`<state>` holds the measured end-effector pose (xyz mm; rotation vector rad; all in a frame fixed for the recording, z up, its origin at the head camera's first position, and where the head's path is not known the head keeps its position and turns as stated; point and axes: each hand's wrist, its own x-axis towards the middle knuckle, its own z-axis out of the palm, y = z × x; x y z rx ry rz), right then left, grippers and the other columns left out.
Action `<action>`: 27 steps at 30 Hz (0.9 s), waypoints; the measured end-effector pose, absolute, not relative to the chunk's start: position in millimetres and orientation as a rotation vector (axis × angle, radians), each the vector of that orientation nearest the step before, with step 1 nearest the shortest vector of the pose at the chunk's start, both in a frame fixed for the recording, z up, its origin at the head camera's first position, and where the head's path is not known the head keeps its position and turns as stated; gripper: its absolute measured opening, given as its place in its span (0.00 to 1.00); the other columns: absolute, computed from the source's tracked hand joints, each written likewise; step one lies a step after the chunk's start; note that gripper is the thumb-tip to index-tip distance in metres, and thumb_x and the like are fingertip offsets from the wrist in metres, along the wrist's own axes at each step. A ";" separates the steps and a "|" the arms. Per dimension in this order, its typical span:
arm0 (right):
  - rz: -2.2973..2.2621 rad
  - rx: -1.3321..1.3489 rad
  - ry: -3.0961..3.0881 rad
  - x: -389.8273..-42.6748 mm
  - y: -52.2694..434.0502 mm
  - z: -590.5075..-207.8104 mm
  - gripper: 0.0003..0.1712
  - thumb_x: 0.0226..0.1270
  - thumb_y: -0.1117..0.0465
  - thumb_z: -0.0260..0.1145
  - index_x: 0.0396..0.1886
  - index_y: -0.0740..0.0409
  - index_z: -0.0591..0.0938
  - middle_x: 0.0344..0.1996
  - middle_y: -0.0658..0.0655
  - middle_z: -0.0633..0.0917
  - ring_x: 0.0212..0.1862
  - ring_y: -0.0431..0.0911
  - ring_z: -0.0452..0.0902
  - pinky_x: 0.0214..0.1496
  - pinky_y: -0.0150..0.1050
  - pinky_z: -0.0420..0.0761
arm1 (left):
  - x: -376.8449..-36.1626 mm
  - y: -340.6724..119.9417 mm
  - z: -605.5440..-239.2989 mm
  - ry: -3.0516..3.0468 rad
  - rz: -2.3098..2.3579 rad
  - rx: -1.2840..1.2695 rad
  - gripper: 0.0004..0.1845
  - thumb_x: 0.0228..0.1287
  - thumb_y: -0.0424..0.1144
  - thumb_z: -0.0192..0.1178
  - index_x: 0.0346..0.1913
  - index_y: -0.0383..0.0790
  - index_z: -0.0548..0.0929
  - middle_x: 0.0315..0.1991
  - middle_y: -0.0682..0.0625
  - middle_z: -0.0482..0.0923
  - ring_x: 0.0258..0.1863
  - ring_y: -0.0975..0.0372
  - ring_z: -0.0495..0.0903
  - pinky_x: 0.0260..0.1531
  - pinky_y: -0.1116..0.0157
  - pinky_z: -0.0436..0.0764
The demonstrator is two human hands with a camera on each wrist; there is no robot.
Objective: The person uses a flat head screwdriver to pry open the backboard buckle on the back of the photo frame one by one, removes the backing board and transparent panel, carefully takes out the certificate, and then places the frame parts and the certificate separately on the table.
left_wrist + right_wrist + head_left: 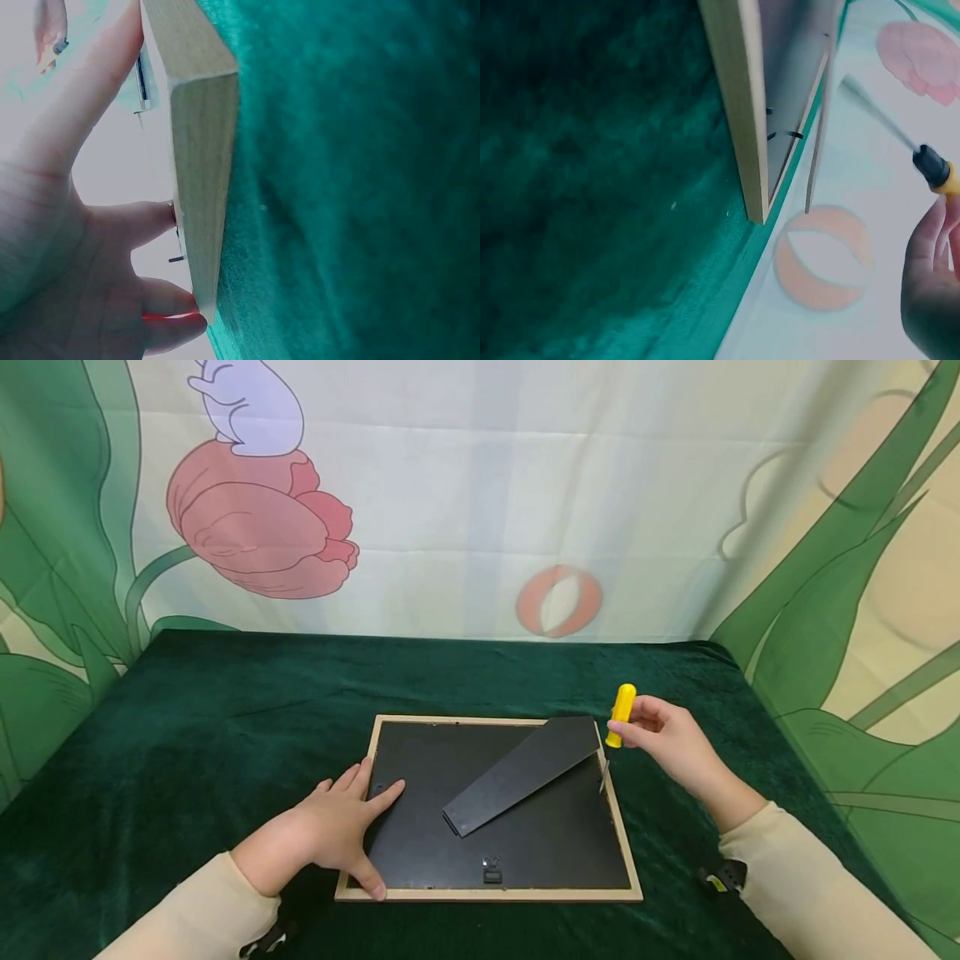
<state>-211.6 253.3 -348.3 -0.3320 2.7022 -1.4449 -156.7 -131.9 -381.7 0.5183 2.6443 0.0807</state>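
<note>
Lying face down near the middle of the bench [187, 710], closer to its front edge, the picture frame [487, 893] shows its black backing board and a folding stand [525, 772] angled across it. The left hand [330, 835] rests flat on the frame's left side, fingers straight and spread, the thumb along the front left corner, gripping nothing. The right hand [667, 743] pinches a yellow-handled screwdriver [619, 717] by its handle, the shaft pointing down at the frame's right rail. The frame looks light and stiff, with thin wooden rails; any glass underneath would be fragile. It is best steadied by pressing on the rails or corners rather than the thin backing.
</note>
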 end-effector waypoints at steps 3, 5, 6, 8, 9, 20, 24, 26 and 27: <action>-1.298 -0.534 2.745 -211.4 240.5 -350.0 0.18 0.53 0.50 0.60 0.39 0.57 0.73 0.31 0.54 0.78 0.31 0.47 0.76 0.33 0.39 0.76 | -156.6 -131.7 -381.8 2.646 0.083 0.519 0.67 0.05 0.73 0.59 0.64 0.54 0.52 0.64 0.38 0.36 0.61 0.47 0.40 0.52 0.45 0.48; -1.186 -0.682 2.743 -211.2 230.3 -349.8 0.13 0.54 0.53 0.60 0.38 0.53 0.73 0.30 0.51 0.78 0.29 0.45 0.76 0.32 0.39 0.77 | -156.5 -131.9 -381.9 2.650 0.090 0.516 0.67 0.05 0.73 0.60 0.64 0.54 0.53 0.64 0.38 0.37 0.61 0.47 0.40 0.52 0.44 0.48; -1.119 -0.749 2.747 -211.2 225.3 -349.4 0.12 0.54 0.53 0.60 0.37 0.50 0.73 0.29 0.49 0.78 0.28 0.43 0.76 0.30 0.37 0.76 | -156.6 -132.0 -381.9 2.652 0.089 0.515 0.67 0.05 0.73 0.60 0.64 0.54 0.52 0.64 0.38 0.37 0.61 0.47 0.40 0.52 0.44 0.48; -0.982 -0.876 2.755 -212.0 215.6 -348.4 0.11 0.54 0.54 0.60 0.38 0.48 0.73 0.27 0.46 0.78 0.25 0.40 0.75 0.27 0.34 0.76 | -156.7 -132.2 -382.3 2.657 0.094 0.511 0.66 0.05 0.72 0.60 0.64 0.54 0.53 0.64 0.38 0.37 0.61 0.47 0.40 0.52 0.44 0.48; -0.919 -0.918 2.755 -212.6 211.2 -347.9 0.12 0.54 0.53 0.60 0.38 0.47 0.73 0.27 0.45 0.78 0.25 0.38 0.74 0.26 0.32 0.75 | -156.7 -132.3 -382.6 2.658 0.100 0.508 0.66 0.05 0.72 0.61 0.64 0.54 0.53 0.64 0.38 0.37 0.61 0.47 0.40 0.52 0.44 0.48; -0.669 -0.969 2.688 -231.5 194.4 -356.8 0.06 0.52 0.52 0.62 0.30 0.44 0.78 0.21 0.44 0.76 0.20 0.37 0.69 0.22 0.31 0.72 | -156.0 -132.1 -384.0 2.653 0.123 0.494 0.66 0.05 0.72 0.61 0.64 0.55 0.53 0.64 0.38 0.37 0.61 0.47 0.40 0.52 0.43 0.47; -0.630 -0.940 2.627 -237.0 195.3 -361.0 0.09 0.53 0.49 0.60 0.33 0.45 0.77 0.22 0.44 0.76 0.19 0.38 0.70 0.21 0.31 0.73 | -156.1 -133.2 -383.8 2.649 0.113 0.505 0.66 0.05 0.73 0.60 0.64 0.55 0.53 0.64 0.38 0.36 0.61 0.47 0.40 0.52 0.44 0.47; -0.612 -0.913 2.606 -238.2 196.5 -362.5 0.09 0.54 0.48 0.59 0.33 0.44 0.76 0.22 0.45 0.76 0.18 0.39 0.70 0.21 0.32 0.73 | -156.4 -133.1 -384.0 2.658 0.115 0.516 0.66 0.05 0.72 0.61 0.64 0.54 0.53 0.64 0.38 0.37 0.61 0.47 0.40 0.52 0.44 0.48; -0.605 -0.902 2.593 -238.4 197.1 -362.9 0.09 0.54 0.48 0.58 0.33 0.44 0.76 0.22 0.46 0.76 0.18 0.40 0.70 0.20 0.32 0.73 | -156.6 -133.1 -384.1 2.663 0.117 0.520 0.66 0.06 0.72 0.61 0.64 0.54 0.53 0.64 0.38 0.37 0.61 0.47 0.40 0.52 0.44 0.48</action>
